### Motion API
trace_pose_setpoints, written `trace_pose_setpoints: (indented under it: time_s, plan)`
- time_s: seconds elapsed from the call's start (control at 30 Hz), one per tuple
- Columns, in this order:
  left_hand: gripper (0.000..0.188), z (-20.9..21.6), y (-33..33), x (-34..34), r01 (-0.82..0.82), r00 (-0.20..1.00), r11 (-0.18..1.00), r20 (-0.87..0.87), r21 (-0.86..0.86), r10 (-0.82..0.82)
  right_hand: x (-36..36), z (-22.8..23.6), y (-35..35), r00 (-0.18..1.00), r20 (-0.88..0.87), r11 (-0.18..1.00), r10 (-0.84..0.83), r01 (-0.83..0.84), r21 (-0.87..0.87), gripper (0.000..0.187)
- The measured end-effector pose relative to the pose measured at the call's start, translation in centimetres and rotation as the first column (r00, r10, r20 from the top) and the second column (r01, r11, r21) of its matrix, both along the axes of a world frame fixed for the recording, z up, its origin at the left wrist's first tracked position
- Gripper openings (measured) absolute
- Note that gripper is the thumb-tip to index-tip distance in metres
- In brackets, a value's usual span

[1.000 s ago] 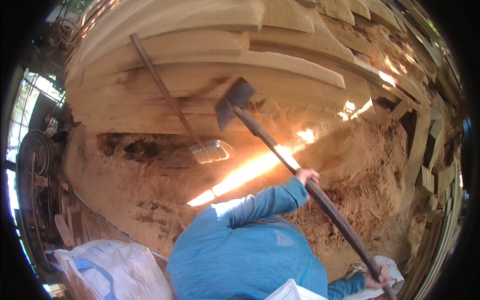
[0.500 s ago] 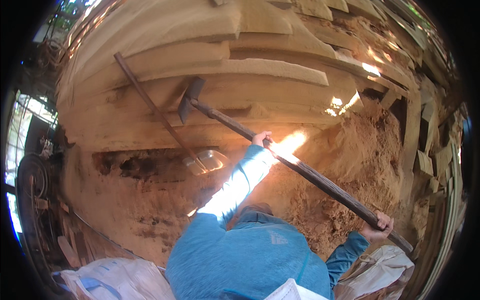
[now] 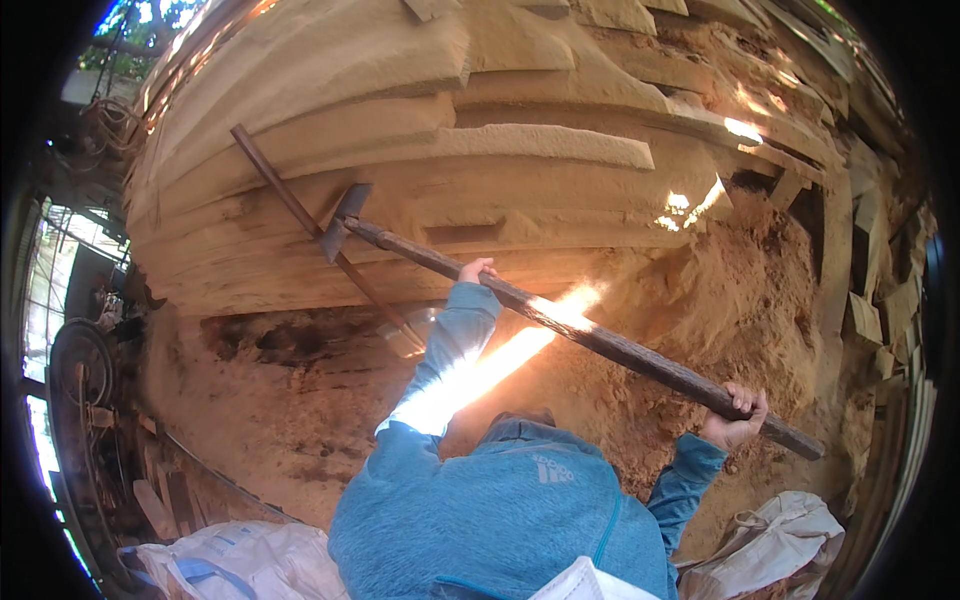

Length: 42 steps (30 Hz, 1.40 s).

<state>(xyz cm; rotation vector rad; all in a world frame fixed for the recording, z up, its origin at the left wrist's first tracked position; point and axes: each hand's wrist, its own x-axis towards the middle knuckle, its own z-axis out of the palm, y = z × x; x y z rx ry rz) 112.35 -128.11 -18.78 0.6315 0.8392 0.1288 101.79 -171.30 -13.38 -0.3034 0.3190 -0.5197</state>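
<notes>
My left hand (image 3: 480, 270) and right hand (image 3: 735, 420) are both wrapped round the hoe (image 3: 620, 350), well apart on its shaft. The left grips nearer the blade (image 3: 345, 220), arm reaching ahead; the right grips close to the butt, elbow bent. From my end I read that spread as leverage: the blade looks heavy and hangs far out, so the forward hand probably bears and aims it while the rear one steadies the tail. The shaft lies slantwise across my view, blade to the upper left, butt to the lower right, so each hand takes it from its own side and my arms don't cross.

The blade overlaps the shovel (image 3: 372, 290) in my view; whether they touch, I can't tell from this one camera. The shovel slants with its grip end up by the planks (image 3: 560, 145) and its pan low, partly behind my left sleeve (image 3: 460, 315); it seems propped there to spare the hands. Brown dust (image 3: 300, 440) lies below the planks and banks up at right. The left sack (image 3: 275, 560) and right sack (image 3: 780, 545) sit low at my sides, perhaps to be near but out of the hoe's line.
</notes>
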Motion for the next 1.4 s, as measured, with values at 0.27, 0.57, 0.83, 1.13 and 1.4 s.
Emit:
trace_pose_setpoints:
  time_s: [0.27, 0.57, 0.83, 1.13, 1.4]
  plan:
    - [0.017, -0.9, -8.6, -2.3, 0.341, 0.922, 0.94, 0.186, 0.025, -0.339, -3.8, 5.6, -8.1, 0.987, 0.159, 0.992, -0.003, 0.022, -0.122, 0.032]
    - [0.022, 0.3, -27.0, -3.9, 0.321, 0.921, 0.793, -0.024, -0.518, -0.389, -17.6, 7.0, -21.6, 0.924, 0.258, 0.884, -0.282, 0.355, -0.306, 0.034]
    - [0.027, -0.8, -46.5, -4.8, 0.723, 0.634, 0.534, 0.116, -0.438, -0.764, -31.4, 9.5, -27.5, 0.761, 0.308, 0.659, -0.571, 0.648, -0.381, 0.033]
    - [0.03, -1.6, -52.2, -12.7, 0.749, 0.539, 0.449, 0.054, -0.488, -0.841, -39.6, 10.2, -31.6, 0.736, 0.396, 0.551, -0.549, 0.675, -0.49, 0.027]
    - [0.027, -0.9, -38.0, -7.5, 0.621, 0.768, 0.779, -0.13, -0.088, -0.627, -27.3, -0.2, -28.6, 0.9, -0.017, 0.896, -0.435, 0.431, -0.104, 0.028]
